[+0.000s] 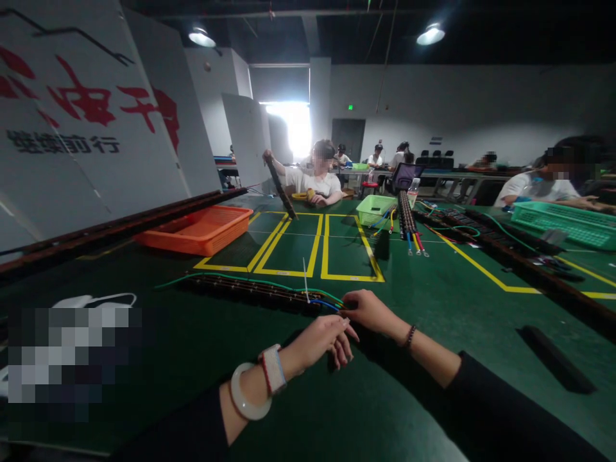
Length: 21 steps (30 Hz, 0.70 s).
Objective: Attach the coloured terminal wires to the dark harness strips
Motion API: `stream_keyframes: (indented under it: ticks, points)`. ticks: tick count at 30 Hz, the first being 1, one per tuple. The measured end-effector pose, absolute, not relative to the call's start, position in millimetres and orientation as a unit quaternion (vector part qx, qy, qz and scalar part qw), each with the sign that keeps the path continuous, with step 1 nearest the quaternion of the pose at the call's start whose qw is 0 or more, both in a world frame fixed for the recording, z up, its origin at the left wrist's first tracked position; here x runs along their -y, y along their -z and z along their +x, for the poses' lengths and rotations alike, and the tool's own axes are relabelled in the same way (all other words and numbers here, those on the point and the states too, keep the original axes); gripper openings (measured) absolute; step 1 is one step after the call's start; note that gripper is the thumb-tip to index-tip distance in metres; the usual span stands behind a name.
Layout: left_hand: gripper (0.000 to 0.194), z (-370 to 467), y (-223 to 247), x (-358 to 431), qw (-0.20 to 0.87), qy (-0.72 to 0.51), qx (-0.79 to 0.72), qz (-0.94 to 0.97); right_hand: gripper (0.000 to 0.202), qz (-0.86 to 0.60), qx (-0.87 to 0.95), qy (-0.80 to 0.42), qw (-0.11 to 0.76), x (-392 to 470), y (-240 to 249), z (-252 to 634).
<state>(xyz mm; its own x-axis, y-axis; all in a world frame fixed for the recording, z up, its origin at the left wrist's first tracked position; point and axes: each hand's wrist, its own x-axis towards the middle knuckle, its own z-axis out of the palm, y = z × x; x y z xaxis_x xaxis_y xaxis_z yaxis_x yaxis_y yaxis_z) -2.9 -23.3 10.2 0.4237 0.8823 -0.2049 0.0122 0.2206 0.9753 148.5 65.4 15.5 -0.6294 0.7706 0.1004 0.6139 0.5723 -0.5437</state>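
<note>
A long dark cable duct [250, 289] lies on the green table in front of me, with a green wire running along its far side. At its right end, coloured wires [323, 302] come out in a bunch. Around that end a white cable tie [306, 287] sticks upward, its tail free. My right hand [369, 313] pinches the wire ends, and its fingertips are partly hidden. My left hand [321, 341] is just in front of it, close to the wires, fingers apart and bent downward, with nothing visible in them.
An orange basket [212, 237] stands left, and a green basket [373, 208] beyond the yellow tape. Another wired strip [407, 215] lies behind. A dark bar [557, 359] is at right. Across the table a person [320, 176] holds up a dark strip [282, 189].
</note>
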Motion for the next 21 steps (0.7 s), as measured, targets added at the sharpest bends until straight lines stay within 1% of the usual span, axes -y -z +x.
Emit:
stream_keyframes:
  ticks: [3, 6, 8, 12, 16, 18, 21]
  points:
    - [0.036, -2, -11, 23, 0.726, -0.381, -0.39, 0.418, 0.012, -0.396, 0.886, -0.175, 0.166, -58, -20, 147]
    - [0.034, -3, -13, 23, 0.765, -0.409, -0.368, 0.334, 0.018, -0.396, 0.9, -0.102, 0.148, -49, -25, 144]
    - [0.032, -3, -12, 22, 0.781, -0.426, -0.356, 0.286, 0.018, -0.392, 0.91, -0.049, 0.124, -43, -27, 142]
    - [0.027, -1, -8, 19, 0.778, -0.48, -0.337, 0.224, 0.013, -0.346, 0.932, 0.076, 0.079, -27, -28, 135]
    - [0.022, 1, -6, 18, 0.764, -0.507, -0.346, 0.197, 0.018, -0.297, 0.937, 0.168, 0.072, -13, -21, 128]
    - [0.021, 1, -5, 17, 0.756, -0.516, -0.358, 0.183, 0.018, -0.286, 0.937, 0.187, 0.07, -10, -21, 128]
    - [0.021, 0, -5, 16, 0.756, -0.519, -0.361, 0.171, 0.015, -0.285, 0.939, 0.176, 0.078, -9, -31, 131]
